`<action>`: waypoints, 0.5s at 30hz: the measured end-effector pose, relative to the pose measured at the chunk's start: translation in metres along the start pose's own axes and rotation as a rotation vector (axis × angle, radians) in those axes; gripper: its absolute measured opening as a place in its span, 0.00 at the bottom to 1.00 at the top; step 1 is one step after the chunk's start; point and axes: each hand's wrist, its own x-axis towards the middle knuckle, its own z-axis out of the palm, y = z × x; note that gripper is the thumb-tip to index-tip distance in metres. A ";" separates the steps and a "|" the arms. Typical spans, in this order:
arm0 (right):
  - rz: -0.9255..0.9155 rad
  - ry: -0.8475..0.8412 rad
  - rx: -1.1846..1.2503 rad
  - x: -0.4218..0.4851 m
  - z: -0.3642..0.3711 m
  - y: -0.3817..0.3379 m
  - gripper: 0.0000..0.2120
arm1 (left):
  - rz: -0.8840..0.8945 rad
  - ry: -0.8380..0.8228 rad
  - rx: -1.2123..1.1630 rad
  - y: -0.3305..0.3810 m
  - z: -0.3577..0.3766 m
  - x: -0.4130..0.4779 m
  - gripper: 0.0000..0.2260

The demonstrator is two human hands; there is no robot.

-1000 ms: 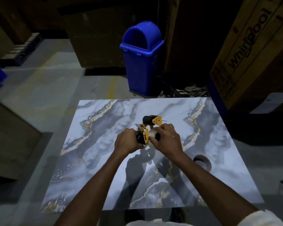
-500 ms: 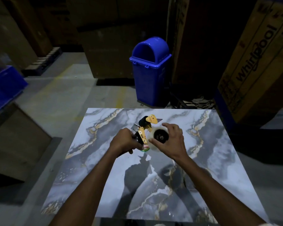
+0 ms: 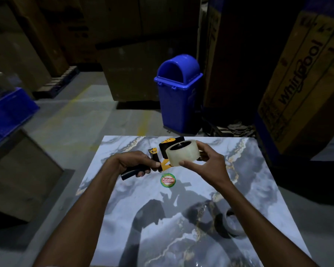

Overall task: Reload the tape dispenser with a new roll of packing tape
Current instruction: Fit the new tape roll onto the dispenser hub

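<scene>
Above the marble-patterned table (image 3: 123,218), my left hand (image 3: 131,162) grips the black handle of a yellow and black tape dispenser (image 3: 163,151). My right hand (image 3: 206,160) holds a clear roll of packing tape (image 3: 181,153) against the dispenser's black hub, thumb under the roll and fingers behind it. The roll hides most of the hub, so I cannot tell how far it sits on it. A round green and red sticker (image 3: 168,180) lies on the table just below the dispenser. Another tape ring (image 3: 233,222) lies flat at the table's right side.
A blue swing-lid bin (image 3: 178,93) stands on the floor beyond the table's far edge. Large cardboard boxes (image 3: 301,78) rise at the right and back. A blue crate (image 3: 6,114) and a brown box (image 3: 17,176) sit at the left.
My right hand has come up with the clear roll and set it against the dispenser's hub. The round sticker now lies on the table. The view has tilted upward.
</scene>
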 end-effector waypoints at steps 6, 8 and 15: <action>0.015 -0.036 0.131 0.001 -0.009 -0.017 0.29 | 0.069 -0.063 -0.028 -0.002 0.001 0.003 0.24; 0.035 -0.077 0.151 0.001 -0.012 -0.017 0.30 | 0.080 -0.073 -0.045 -0.002 0.002 0.002 0.15; 0.078 -0.128 0.193 0.003 -0.028 -0.021 0.29 | 0.167 -0.041 0.004 -0.007 0.003 0.005 0.07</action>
